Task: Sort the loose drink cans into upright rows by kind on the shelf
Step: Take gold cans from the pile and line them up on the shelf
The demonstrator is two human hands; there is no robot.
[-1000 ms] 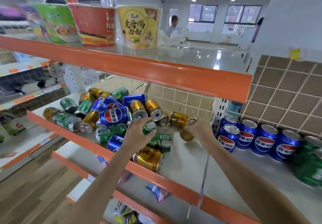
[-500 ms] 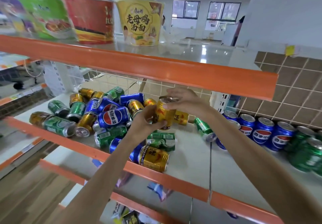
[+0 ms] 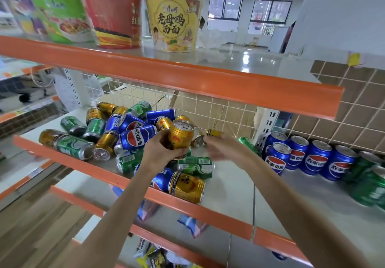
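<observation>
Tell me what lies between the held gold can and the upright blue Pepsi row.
Head view: the blurred right hand and a tipped green can, between gold can and Pepsi row.

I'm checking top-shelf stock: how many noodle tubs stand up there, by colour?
Yellow tub: 1
Red tub: 1
Green tub: 1
Purple tub, blurred at the left edge: 1
Total: 4

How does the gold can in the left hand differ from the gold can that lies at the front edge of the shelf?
The held gold can is upright, its top facing up; the front gold can lies on its side. The left hand grips the first; the second rests untouched on the shelf. Both are gold with red print.
</observation>
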